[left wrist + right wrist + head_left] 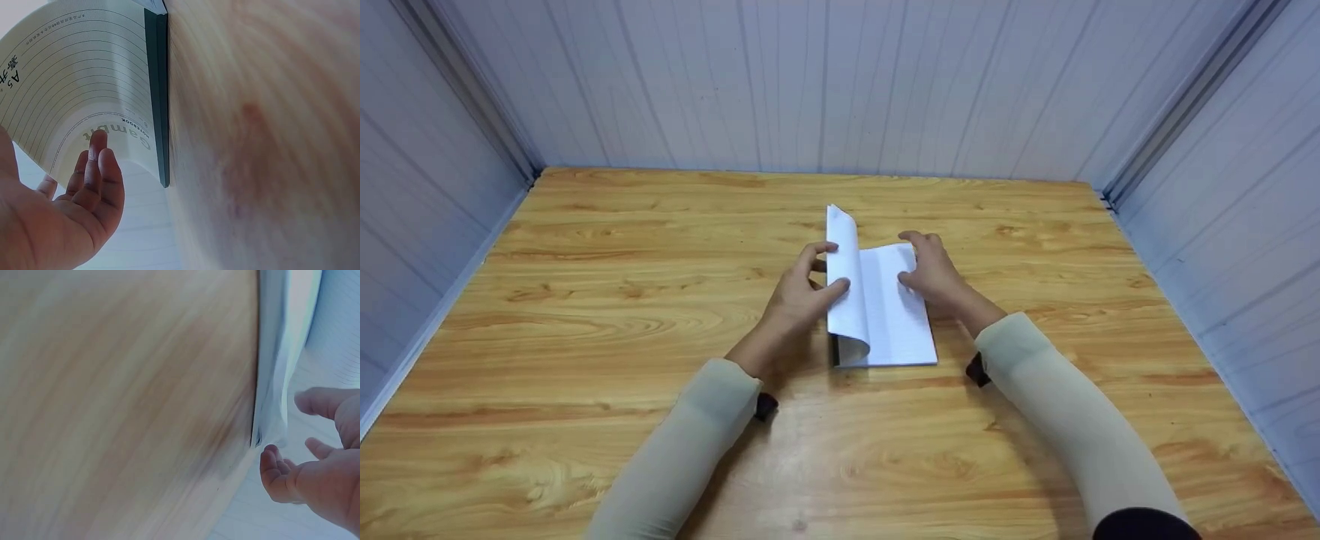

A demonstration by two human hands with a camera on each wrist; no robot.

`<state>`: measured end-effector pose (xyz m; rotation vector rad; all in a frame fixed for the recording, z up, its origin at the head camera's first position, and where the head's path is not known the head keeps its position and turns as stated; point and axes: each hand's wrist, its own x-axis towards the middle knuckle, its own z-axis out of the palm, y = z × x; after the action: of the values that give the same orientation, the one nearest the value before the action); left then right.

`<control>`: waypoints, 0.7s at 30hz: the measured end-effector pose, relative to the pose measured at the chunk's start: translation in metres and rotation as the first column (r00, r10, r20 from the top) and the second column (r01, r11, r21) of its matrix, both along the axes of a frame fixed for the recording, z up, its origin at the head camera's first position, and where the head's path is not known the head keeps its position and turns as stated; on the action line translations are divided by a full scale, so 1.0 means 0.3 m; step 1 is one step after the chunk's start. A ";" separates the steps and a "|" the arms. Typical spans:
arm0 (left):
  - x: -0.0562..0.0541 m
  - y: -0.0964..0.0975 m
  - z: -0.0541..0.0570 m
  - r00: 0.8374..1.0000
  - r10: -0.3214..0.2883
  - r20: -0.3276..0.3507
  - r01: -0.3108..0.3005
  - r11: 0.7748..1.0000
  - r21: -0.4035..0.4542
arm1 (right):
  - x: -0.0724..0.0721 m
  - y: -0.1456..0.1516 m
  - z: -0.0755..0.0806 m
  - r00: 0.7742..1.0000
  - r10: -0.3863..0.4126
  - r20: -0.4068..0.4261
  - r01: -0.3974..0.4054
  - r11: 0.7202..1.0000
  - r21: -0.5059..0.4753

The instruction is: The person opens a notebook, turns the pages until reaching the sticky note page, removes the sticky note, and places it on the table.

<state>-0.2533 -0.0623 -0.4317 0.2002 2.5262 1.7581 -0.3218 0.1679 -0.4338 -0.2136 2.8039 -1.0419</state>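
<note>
A notebook (896, 315) lies on the table, its lined white pages facing up. My left hand (806, 289) holds its raised front cover (844, 270) at the left, thumb on the inner side and fingers on the outer. In the left wrist view this cover (84, 67) bows outward, printed with lines, "A5" and "Gambit", beside a dark spine (158, 101). My right hand (934, 270) is at the notebook's right edge, thumb spread from the fingers. In the right wrist view, the fingertips of the right hand (320, 461) are right by the notebook's corner.
The notebook and both hands are near the middle of a wood-grain table (607, 300). White panel walls (825, 82) stand behind the table and along both sides. Dark wrist cameras show under the light sleeves (682, 442).
</note>
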 end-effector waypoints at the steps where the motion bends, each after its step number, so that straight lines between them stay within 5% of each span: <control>1: -0.001 0.000 0.000 1.000 0.001 -0.001 -0.001 1.000 -0.002 | 0.001 -0.002 0.003 1.000 -0.024 0.007 0.024 0.999 -0.026; 9: 0.000 -0.001 0.003 1.000 -0.007 -0.016 0.007 1.000 0.014 | 0.011 -0.015 0.025 0.988 -0.147 0.053 0.151 0.985 -0.080; 15: -0.001 0.004 0.006 1.000 -0.004 -0.031 0.005 0.999 0.043 | 0.019 -0.021 0.026 0.995 -0.095 -0.020 0.092 0.989 -0.112; 21: -0.005 0.004 0.005 0.999 0.013 -0.034 -0.012 0.999 0.035 | 0.029 -0.030 0.031 0.998 -0.020 -0.064 0.004 0.970 -0.245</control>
<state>-0.2547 -0.0612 -0.4303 0.2183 2.5276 1.8195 -0.3130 0.1588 -0.4246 -0.2623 2.7306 -1.4089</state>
